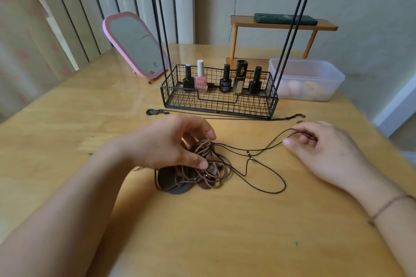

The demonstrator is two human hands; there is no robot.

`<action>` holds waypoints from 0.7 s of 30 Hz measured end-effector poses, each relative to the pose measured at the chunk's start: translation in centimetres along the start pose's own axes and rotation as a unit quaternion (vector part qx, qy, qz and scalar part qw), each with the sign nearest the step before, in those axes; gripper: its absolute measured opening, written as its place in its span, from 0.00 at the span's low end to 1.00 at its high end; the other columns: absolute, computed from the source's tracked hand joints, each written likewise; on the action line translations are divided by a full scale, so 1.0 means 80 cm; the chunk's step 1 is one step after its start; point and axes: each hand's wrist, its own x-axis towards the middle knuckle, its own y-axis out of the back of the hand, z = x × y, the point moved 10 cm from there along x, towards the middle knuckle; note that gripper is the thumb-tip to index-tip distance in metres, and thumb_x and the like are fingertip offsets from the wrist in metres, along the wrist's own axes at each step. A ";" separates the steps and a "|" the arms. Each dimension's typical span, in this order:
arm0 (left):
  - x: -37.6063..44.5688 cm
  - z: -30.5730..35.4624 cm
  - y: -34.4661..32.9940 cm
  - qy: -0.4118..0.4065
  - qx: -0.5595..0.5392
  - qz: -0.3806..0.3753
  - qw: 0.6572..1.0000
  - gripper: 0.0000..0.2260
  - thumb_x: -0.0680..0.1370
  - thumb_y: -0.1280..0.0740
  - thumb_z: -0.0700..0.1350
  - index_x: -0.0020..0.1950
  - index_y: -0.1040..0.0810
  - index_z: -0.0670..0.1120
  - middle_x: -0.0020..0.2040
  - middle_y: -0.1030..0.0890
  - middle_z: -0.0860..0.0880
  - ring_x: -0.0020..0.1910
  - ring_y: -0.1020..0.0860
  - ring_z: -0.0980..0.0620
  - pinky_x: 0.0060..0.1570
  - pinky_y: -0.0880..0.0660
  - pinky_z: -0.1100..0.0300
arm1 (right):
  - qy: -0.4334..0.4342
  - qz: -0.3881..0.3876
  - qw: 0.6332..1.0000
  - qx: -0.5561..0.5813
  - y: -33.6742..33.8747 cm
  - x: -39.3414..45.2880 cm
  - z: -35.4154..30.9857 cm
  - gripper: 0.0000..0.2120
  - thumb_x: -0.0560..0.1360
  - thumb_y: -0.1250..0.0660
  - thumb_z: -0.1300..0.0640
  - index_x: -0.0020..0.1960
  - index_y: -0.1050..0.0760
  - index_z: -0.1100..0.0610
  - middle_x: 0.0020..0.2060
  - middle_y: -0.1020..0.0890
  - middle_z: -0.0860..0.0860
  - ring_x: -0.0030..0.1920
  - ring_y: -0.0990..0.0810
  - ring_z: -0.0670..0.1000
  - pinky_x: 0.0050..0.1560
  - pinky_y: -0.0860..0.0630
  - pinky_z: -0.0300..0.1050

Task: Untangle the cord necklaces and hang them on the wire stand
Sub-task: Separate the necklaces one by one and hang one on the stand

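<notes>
A tangle of brown cord necklaces (202, 171) with dark round pendants lies mid-table. My left hand (171, 141) rests over the tangle's left side, fingers curled into the cords and thumb pressing them down. One thin dark cord (254, 148) with small beads runs rightward from the tangle. My right hand (319, 148) pinches the far loop of that cord. The black wire stand (218, 99) sits behind, its basket base holding nail polish bottles; its tall uprights rise out of the top of view, hooks just visible.
A chain necklace with a pendant (155, 112) lies in front of the stand's basket. A pink mirror (135, 45) leans back left. A clear plastic tub (308, 78) and a small wooden shelf (281, 24) stand back right. The table's right edge is close.
</notes>
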 end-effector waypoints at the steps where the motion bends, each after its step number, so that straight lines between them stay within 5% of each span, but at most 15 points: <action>1: -0.001 0.000 0.002 -0.002 -0.024 0.003 1.000 0.16 0.71 0.22 0.47 0.55 0.21 0.56 0.49 0.16 0.54 0.48 0.18 0.57 0.51 0.20 0.59 | 0.033 0.033 0.999 -0.017 0.005 -0.001 -0.008 0.13 0.75 0.28 0.48 0.57 0.19 0.52 0.48 0.20 0.47 0.51 0.24 0.49 0.51 0.35 0.31; 3: -0.002 0.005 0.005 -0.009 -0.080 0.011 0.997 0.11 0.73 0.24 0.42 0.53 0.19 0.50 0.46 0.15 0.50 0.45 0.16 0.55 0.49 0.20 0.60 | 0.155 0.112 0.982 0.008 0.020 -0.019 -0.050 0.11 0.76 0.30 0.50 0.55 0.18 0.55 0.49 0.19 0.49 0.52 0.24 0.52 0.56 0.33 0.36; 6: -0.003 0.010 0.004 -0.017 -0.167 0.012 0.986 0.08 0.74 0.28 0.42 0.52 0.20 0.43 0.44 0.14 0.47 0.43 0.17 0.54 0.46 0.21 0.62 | 0.289 0.075 0.944 0.142 0.005 -0.062 -0.119 0.08 0.76 0.31 0.51 0.44 0.17 0.55 0.37 0.20 0.45 0.41 0.23 0.44 0.44 0.28 0.34; 10: -0.003 0.013 -0.012 -0.018 -0.258 -0.046 0.965 0.09 0.75 0.28 0.40 0.53 0.24 0.41 0.42 0.15 0.44 0.41 0.18 0.51 0.44 0.21 0.59 | 0.273 0.064 0.940 0.194 -0.015 -0.066 -0.136 0.07 0.78 0.32 0.57 0.48 0.15 0.56 0.38 0.18 0.45 0.42 0.21 0.45 0.42 0.27 0.34; 17: -0.003 0.032 -0.023 -0.052 -0.283 -0.065 0.955 0.05 0.74 0.28 0.40 0.47 0.23 0.42 0.37 0.17 0.49 0.34 0.22 0.57 0.36 0.26 0.68 | 0.255 0.069 0.945 0.194 -0.018 -0.066 -0.142 0.20 0.71 0.31 0.36 0.47 0.16 0.52 0.40 0.18 0.42 0.44 0.21 0.45 0.45 0.24 0.39; 21: -0.003 0.039 -0.027 -0.060 -0.263 -0.049 0.962 0.04 0.75 0.30 0.42 0.46 0.19 0.42 0.38 0.17 0.49 0.37 0.21 0.57 0.39 0.26 0.67 | 0.274 0.095 0.941 0.174 -0.011 -0.068 -0.145 0.13 0.71 0.28 0.44 0.46 0.15 0.52 0.39 0.17 0.42 0.42 0.20 0.47 0.43 0.23 0.48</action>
